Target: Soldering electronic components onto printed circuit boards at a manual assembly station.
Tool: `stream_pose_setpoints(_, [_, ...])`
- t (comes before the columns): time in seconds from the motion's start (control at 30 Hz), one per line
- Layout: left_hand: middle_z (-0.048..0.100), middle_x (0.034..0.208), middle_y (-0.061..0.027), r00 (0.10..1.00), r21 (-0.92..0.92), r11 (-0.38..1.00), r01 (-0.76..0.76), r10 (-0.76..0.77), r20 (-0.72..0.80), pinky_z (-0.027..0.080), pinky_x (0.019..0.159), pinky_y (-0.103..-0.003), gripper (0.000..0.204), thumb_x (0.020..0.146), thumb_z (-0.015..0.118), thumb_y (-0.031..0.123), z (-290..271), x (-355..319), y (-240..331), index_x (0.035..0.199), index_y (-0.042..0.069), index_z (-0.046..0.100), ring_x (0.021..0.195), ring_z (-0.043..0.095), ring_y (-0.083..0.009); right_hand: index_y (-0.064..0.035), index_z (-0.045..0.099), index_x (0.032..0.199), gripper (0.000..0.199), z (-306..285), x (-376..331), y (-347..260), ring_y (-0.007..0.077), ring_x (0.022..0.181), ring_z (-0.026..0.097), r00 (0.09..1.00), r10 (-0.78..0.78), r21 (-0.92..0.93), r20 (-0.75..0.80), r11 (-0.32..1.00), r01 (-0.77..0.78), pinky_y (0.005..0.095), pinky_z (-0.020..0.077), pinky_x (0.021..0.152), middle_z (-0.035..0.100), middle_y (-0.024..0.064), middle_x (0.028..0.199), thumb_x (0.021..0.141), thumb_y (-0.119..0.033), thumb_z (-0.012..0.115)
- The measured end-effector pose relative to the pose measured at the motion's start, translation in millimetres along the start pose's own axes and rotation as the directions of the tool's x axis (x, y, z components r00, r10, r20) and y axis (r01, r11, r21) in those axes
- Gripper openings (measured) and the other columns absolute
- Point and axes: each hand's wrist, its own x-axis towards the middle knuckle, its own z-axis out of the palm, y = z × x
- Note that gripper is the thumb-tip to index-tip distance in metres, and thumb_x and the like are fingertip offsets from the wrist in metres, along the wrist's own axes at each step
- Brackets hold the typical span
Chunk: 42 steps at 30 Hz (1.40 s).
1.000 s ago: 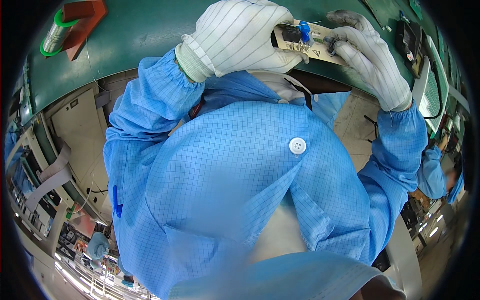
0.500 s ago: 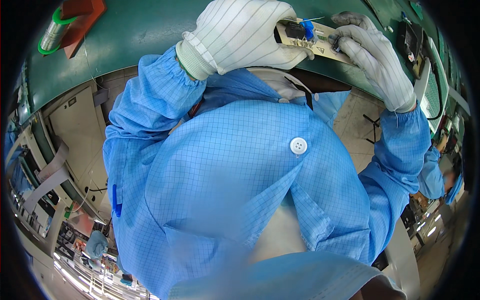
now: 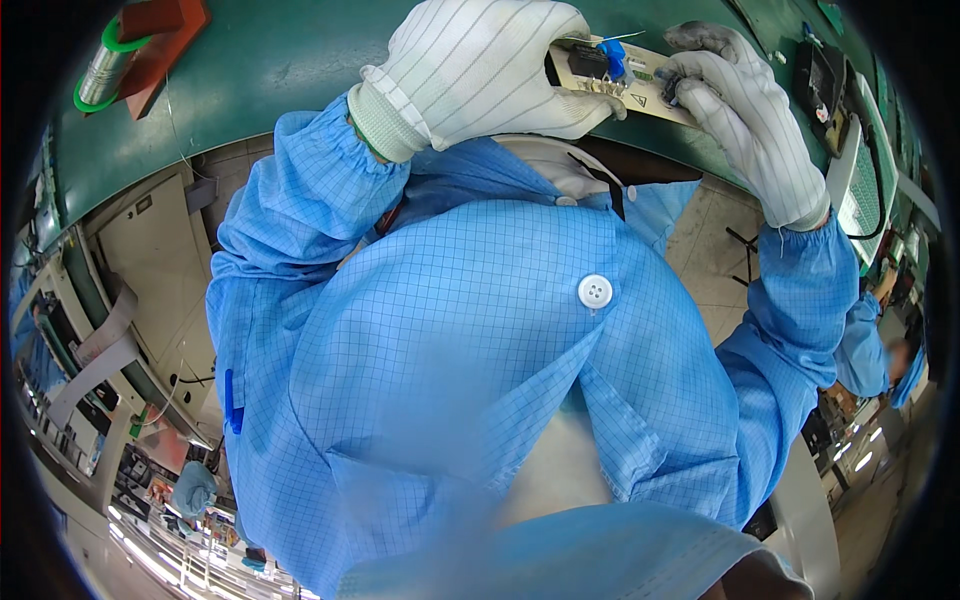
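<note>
My left hand (image 3: 490,70), in a white striped glove, is closed round the left end of a pale circuit board (image 3: 640,99). A black block-shaped component (image 3: 588,61) and a blue component (image 3: 613,58) stand on the board, with small metal pins beside them. A thin silvery wire (image 3: 625,37) juts out above the board near my left fingers. At the board's right end my right hand (image 3: 740,105), gloved with greyed fingertips, pinches a small dark part (image 3: 669,91). The fingertips partly hide that part, so its kind is unclear.
The green work surface (image 3: 270,75) runs under both hands. A spool of wire (image 3: 105,70) with green rims sits on a red-brown stand at the far left. At right lie a black holder (image 3: 820,95) and a pale green tray (image 3: 866,190). Another person's blue sleeve (image 3: 862,345) shows at right.
Both hands and the board have shifted very slightly to the left. The grip of each hand looks the same.
</note>
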Motion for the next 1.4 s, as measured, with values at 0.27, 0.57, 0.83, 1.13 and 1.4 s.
stream_pose_setpoints(0.27, [0.068, 0.078, -0.0087, 1.0, -0.066, 0.998, 0.013, -0.013, 0.003, 0.055, 0.061, -0.037, 0.039, 0.071, 0.083, 0.041, 1.9, 0.7, -0.2, 0.088, 0.01, 0.068, 0.07, 0.07, -0.0284, 0.0002, 0.064, 0.109, 0.02, -3.7, 0.2, -4.3, 0.0379, 0.111, 0.062, 0.999, -0.045, 0.097, 0.022, 0.994, 0.043, 0.042, 0.0522, 0.09, 0.063, 0.0185, 0.122, 0.097, -0.014, 0.059])
stream_pose_setpoints(0.57, [0.068, 0.076, -0.0083, 0.999, -0.042, 0.998, 0.036, -0.034, 0.038, 0.055, 0.061, -0.037, 0.037, 0.072, 0.083, 0.041, 0.0, 1.0, 0.5, 0.086, 0.01, 0.067, 0.069, 0.07, -0.028, -0.0022, 0.065, 0.113, 0.025, -4.8, 0.1, -9.2, 0.037, 0.113, 0.061, 1.0, 0.014, 0.023, -0.012, 1.0, -0.014, 0.0429, 0.0471, 0.095, 0.064, 0.0183, 0.12, 0.098, -0.022, 0.06])
stream_pose_setpoints(0.83, [0.07, 0.082, -0.0087, 0.998, -0.078, 0.996, 0.041, -0.037, 0.046, 0.056, 0.064, -0.037, 0.041, 0.072, 0.084, 0.041, 0.4, 0.4, 0.3, 0.092, 0.008, 0.069, 0.075, 0.071, -0.0279, -0.0063, 0.066, 0.125, 0.045, -13.4, -5.1, -26.1, 0.0374, 0.113, 0.062, 0.993, 0.092, -0.04, -0.071, 0.995, -0.095, 0.0446, 0.047, 0.097, 0.064, 0.0177, 0.125, 0.093, -0.039, 0.066])
stream_pose_setpoints(1.13, [0.07, 0.104, -0.0125, 1.0, -0.075, 0.997, 0.023, -0.024, -0.006, 0.057, 0.068, -0.036, 0.066, 0.067, 0.088, 0.047, -18.0, 13.1, 6.9, 0.114, 0.006, 0.069, 0.077, 0.071, -0.0304, -0.0087, 0.069, 0.118, 0.044, 6.2, -24.4, -18.6, 0.0302, 0.101, 0.067, 0.974, 0.109, -0.137, -0.197, 0.981, -0.137, 0.0415, 0.0507, 0.089, 0.071, 0.0084, 0.109, 0.077, -0.019, 0.081])
stream_pose_setpoints(1.4, [0.053, 0.081, -0.0049, 0.978, 0.39, 0.902, -0.186, 0.132, 0.161, 0.044, 0.044, -0.037, 0.025, 0.085, 0.065, 0.03, -13.4, 39.9, 46.6, 0.107, 0.017, 0.065, 0.053, 0.058, -0.0185, -0.0099, 0.07, 0.116, 0.042, 4.7, -20.0, -18.4, 0.0298, 0.096, 0.068, 0.969, 0.102, -0.181, -0.224, 0.973, -0.144, 0.042, 0.0515, 0.084, 0.072, 0.0085, 0.105, 0.078, -0.023, 0.082])
